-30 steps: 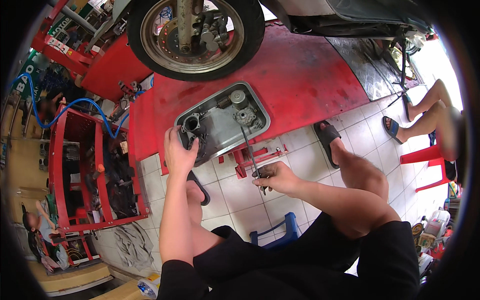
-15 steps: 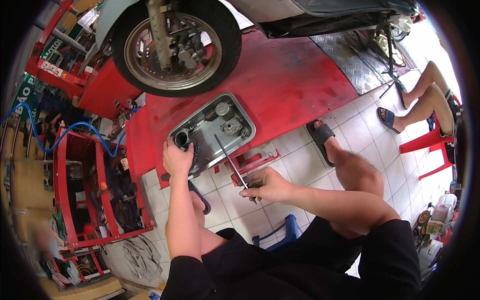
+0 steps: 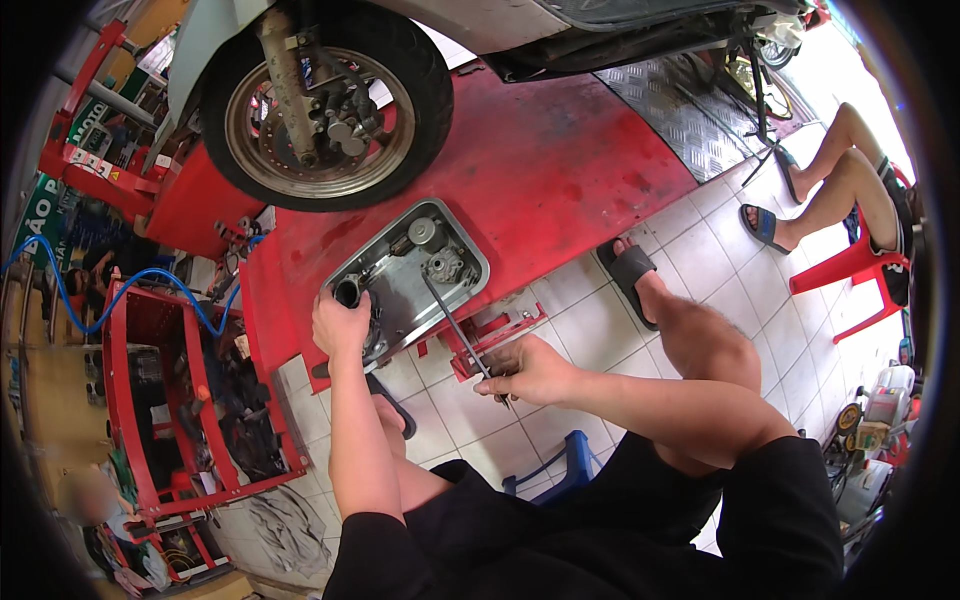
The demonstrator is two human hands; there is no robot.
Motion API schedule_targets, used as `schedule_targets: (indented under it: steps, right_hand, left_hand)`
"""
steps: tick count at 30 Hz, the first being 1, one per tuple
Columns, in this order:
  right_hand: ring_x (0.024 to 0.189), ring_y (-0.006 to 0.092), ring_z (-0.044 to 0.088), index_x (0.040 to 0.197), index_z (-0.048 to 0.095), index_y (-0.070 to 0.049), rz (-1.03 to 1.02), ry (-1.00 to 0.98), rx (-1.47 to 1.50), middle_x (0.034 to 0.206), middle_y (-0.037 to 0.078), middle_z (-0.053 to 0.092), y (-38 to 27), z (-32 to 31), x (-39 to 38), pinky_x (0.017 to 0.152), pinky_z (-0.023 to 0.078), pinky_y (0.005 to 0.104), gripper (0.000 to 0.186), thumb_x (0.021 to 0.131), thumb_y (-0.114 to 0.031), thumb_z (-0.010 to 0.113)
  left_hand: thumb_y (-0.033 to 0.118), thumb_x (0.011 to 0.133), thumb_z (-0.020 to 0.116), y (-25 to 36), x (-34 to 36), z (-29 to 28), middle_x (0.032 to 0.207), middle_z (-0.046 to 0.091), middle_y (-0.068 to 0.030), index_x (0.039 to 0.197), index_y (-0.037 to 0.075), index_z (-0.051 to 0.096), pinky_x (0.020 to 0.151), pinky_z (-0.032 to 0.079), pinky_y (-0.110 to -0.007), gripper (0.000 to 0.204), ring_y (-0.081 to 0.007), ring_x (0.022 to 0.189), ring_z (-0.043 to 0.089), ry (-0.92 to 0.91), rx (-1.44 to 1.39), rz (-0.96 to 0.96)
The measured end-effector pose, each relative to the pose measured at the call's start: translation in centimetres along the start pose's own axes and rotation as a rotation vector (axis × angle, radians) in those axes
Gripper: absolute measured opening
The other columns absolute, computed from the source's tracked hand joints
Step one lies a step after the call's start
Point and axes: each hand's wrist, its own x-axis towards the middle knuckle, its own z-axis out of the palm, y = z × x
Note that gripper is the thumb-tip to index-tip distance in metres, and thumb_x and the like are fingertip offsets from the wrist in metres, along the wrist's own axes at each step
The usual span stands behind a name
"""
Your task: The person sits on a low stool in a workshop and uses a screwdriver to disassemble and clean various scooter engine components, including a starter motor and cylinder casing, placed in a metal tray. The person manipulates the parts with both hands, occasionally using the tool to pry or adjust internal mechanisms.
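My left hand (image 3: 341, 324) is closed around a hollow metal part with a round dark opening (image 3: 347, 293), at the left end of a shallow metal tray (image 3: 398, 318). In my right hand (image 3: 530, 371) is a long thin metal rod (image 3: 455, 327), pinched near its lower end. It slants up and left, its far tip over the tray. A round silvery cap (image 3: 425, 232) and a cast metal part (image 3: 443, 266) lie in the tray's far right part. Small dark pieces beside my left hand are partly hidden by it.
The tray rests on a red lift platform (image 3: 560, 170) under a motorbike's front wheel (image 3: 325, 125). A red tool cart (image 3: 125, 400) with a blue hose (image 3: 150, 275) stands left. A blue stool (image 3: 575, 465) is near my legs. Another person sits on a red stool (image 3: 850, 265) at right.
The whole view has shifted slightly, so tray and wheel appear farther left and lower. The rod's tip is a little nearer the cast part. Both hands keep their grips.
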Motion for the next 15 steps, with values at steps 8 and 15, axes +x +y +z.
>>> schedule_targets:
  steps: [8,15]
  right_hand:
    - [0.077,0.0137,0.066,0.115,0.064,0.008,-0.017,-0.008,-0.016,0.094,0.013,0.072,0.1,0.0,0.8,0.066,0.052,0.0280,0.036,0.085,-0.008,0.075]
    - [0.077,0.0129,0.066,0.117,0.065,0.007,-0.060,0.018,-0.055,0.094,0.011,0.072,0.0,-0.4,2.0,0.063,0.052,0.0270,0.039,0.086,-0.013,0.076]
  left_hand:
    - [0.031,0.066,0.084,-0.6,0.3,-1.0,0.112,0.069,-0.0211,0.122,0.000,0.062,0.087,0.054,-0.044,0.069,-0.0353,0.100,0.068,0.012,-0.181,0.000]
    - [0.011,0.079,0.082,-4.2,2.3,-1.1,0.111,0.069,-0.0125,0.137,-0.008,0.045,0.096,0.049,-0.031,0.071,-0.0165,0.101,0.065,0.025,-1.227,-0.055]
